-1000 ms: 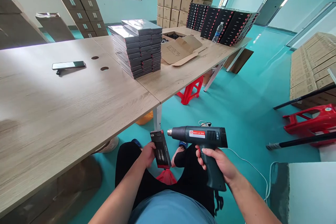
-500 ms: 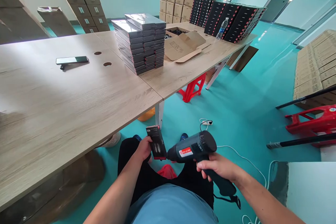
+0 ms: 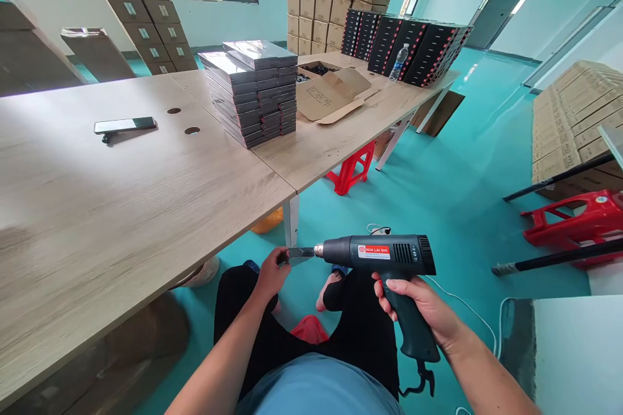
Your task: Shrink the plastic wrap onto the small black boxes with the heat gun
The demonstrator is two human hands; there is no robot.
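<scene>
My left hand (image 3: 270,274) grips a small black retail box (image 3: 298,253), which is turned edge-on so that only its thin side shows. My right hand (image 3: 415,308) is wrapped around the handle of a dark grey heat gun (image 3: 378,255) with a red-and-white label. The gun is held level, and its metal nozzle points left at the box's edge, a few centimetres away. The box's front face is hidden from this angle. A cord hangs from the bottom of the gun's handle.
To my left runs a light wood table (image 3: 121,207) holding a slim black device (image 3: 125,125) and a stack of shrink-wrapped black boxes (image 3: 250,94). Beyond are an open cardboard carton (image 3: 331,94), black box stacks, and a water bottle (image 3: 399,63). Red plastic stools stand on the teal floor.
The black box has turned from showing its face to edge-on. The heat gun has swung from tilted down to level, with its nozzle now aimed at the box.
</scene>
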